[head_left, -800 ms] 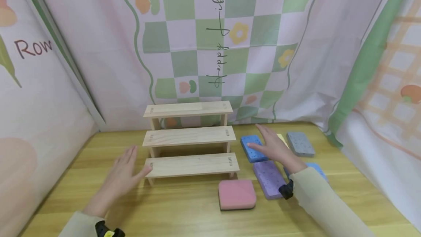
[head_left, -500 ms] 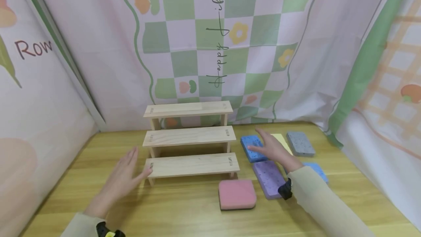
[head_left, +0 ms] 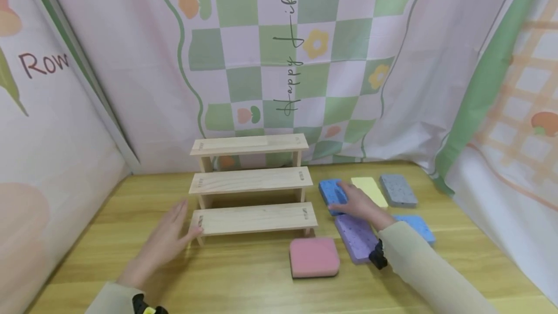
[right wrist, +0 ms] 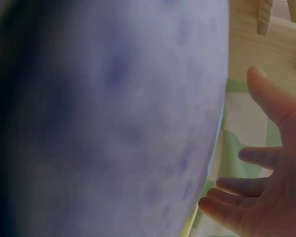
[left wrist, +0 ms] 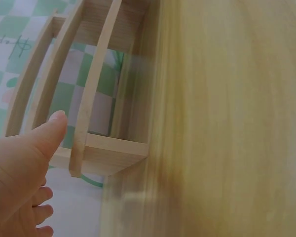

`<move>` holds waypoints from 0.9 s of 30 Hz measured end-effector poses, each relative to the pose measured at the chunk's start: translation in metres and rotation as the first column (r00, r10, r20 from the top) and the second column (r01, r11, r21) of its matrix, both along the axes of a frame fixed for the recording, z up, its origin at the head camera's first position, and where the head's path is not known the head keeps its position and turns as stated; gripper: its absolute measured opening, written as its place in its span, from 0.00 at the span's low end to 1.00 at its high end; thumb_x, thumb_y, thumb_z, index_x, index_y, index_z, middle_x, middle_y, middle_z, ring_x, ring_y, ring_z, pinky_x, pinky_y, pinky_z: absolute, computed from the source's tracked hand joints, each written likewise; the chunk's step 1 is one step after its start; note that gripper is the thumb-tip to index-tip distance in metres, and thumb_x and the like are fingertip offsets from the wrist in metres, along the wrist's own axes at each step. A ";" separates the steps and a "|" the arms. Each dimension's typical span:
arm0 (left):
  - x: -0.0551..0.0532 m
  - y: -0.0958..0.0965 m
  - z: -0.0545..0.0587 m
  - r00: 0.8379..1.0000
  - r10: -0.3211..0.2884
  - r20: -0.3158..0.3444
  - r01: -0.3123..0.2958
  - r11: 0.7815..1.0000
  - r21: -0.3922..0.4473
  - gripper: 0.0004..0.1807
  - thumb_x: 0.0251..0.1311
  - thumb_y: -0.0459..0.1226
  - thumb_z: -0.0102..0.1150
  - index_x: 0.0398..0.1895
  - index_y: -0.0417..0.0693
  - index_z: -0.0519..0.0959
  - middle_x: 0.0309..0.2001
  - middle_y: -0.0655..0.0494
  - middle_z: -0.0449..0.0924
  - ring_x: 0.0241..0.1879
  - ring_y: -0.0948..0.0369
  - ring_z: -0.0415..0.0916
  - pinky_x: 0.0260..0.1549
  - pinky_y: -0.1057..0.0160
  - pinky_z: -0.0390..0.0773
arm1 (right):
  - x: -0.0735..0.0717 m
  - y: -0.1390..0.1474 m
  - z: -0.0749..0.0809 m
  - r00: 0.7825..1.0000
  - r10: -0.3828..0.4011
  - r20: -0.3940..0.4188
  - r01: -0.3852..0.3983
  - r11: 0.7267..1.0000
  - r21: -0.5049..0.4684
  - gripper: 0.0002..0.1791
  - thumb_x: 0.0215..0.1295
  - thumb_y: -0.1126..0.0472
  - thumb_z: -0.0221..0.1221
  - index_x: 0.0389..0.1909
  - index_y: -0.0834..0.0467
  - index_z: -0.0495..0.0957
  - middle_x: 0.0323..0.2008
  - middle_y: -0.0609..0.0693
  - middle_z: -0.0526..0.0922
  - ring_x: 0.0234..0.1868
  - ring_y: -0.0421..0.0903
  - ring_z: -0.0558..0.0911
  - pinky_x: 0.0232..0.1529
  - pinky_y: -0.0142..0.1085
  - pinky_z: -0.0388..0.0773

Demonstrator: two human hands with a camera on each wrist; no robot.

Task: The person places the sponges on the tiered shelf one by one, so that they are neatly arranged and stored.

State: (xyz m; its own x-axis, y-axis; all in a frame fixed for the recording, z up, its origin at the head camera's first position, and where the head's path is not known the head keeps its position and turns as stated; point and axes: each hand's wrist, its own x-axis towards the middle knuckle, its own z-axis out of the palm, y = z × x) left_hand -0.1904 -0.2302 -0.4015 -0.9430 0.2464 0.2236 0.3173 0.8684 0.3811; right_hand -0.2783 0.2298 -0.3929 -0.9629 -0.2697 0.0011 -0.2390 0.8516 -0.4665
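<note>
My right hand is low over a dark blue sponge with its thumb and fingers spread apart. Part of that sponge is hidden under the fingers. Below my right wrist lies a speckled purple sponge, and a blurred pale purple surface fills much of the right wrist view. At the left end of a three-step wooden stand, my left hand has its fingers straight and its thumb at the lowest step. The left wrist view shows that thumb overlapping the stand's boards.
A pink sponge with a dark underside lies in front of the stand. A yellow sponge, a grey sponge and a lighter blue sponge lie farther right on the wooden table. A checked curtain hangs behind.
My right hand has come down toward the dark blue sponge and moved slightly nearer me, uncovering the yellow sponge. My left hand has shifted slightly right and lower in the view.
</note>
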 end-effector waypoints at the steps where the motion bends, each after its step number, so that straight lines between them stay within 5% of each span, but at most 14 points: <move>1: 0.000 0.000 -0.001 1.000 0.000 0.002 0.000 1.000 -0.001 0.46 0.62 0.56 0.48 0.67 0.26 0.48 0.67 0.30 0.46 0.65 0.38 0.44 0.62 0.41 0.47 | 0.000 0.000 0.000 1.000 -0.002 0.004 0.002 1.000 0.008 0.45 0.58 0.49 0.62 0.65 0.73 0.53 0.61 0.75 0.56 0.61 0.71 0.57 0.59 0.61 0.57; 22: 0.003 0.002 -0.008 0.999 -0.037 0.005 0.037 0.999 0.001 0.40 0.65 0.53 0.45 0.66 0.28 0.53 0.66 0.33 0.50 0.65 0.39 0.49 0.62 0.42 0.50 | 0.000 -0.005 -0.007 0.996 -0.073 0.045 0.068 0.992 0.104 0.44 0.55 0.50 0.64 0.61 0.76 0.58 0.57 0.77 0.62 0.57 0.70 0.63 0.57 0.57 0.62; 27: 0.003 0.004 -0.009 0.997 -0.064 -0.036 0.064 0.998 -0.005 0.35 0.66 0.49 0.47 0.64 0.29 0.58 0.64 0.35 0.56 0.63 0.40 0.53 0.61 0.42 0.52 | 0.000 -0.005 -0.009 0.996 -0.077 0.045 0.072 0.992 0.101 0.42 0.56 0.51 0.63 0.61 0.76 0.58 0.57 0.76 0.62 0.57 0.70 0.64 0.56 0.57 0.63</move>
